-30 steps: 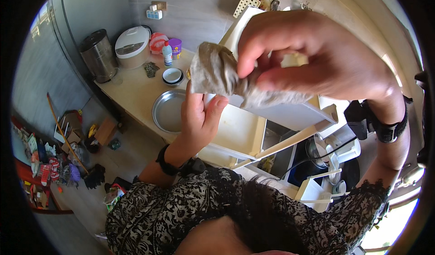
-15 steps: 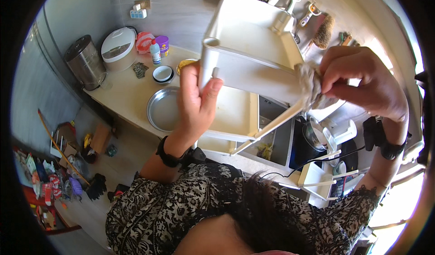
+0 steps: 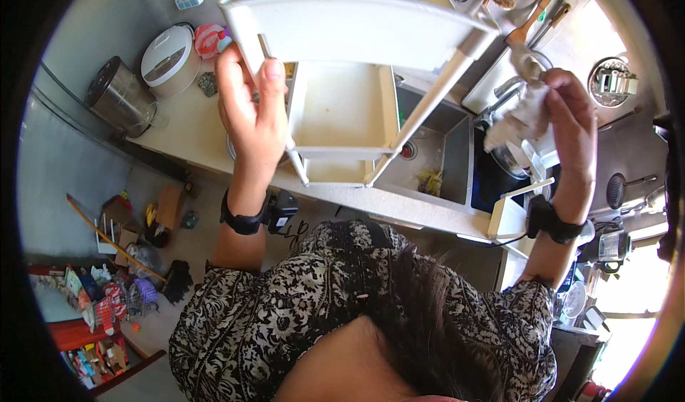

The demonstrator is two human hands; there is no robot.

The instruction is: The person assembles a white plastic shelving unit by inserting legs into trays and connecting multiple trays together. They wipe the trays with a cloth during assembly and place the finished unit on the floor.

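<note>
A white tiered shelf rack [image 3: 357, 27] stands upright in front of me, its trays stacked one under another. My left hand [image 3: 251, 109] is closed round the rack's left post, thumb on the near side. To the right of the rack, my right hand [image 3: 573, 120] pinches a crumpled, greyish-white cloth [image 3: 524, 116] that hangs down from the fingers, apart from the rack. Lower down, the middle tray [image 3: 342, 109] shows a bare, slightly stained surface.
Left on the counter [image 3: 171, 141] are a rice cooker [image 3: 168, 59] and a metal-and-black canister [image 3: 121, 95]. A sink [image 3: 435, 138] with yellow-green scraps lies behind the rack, and a dark cooktop [image 3: 489, 184] adjoins it. Utensils hang on the wall. A broom [image 3: 175, 280] lies at floor left.
My right hand and the cloth have come off the rack's upper right corner and moved right. The rack has shifted and turned, with my left hand still on its post.
</note>
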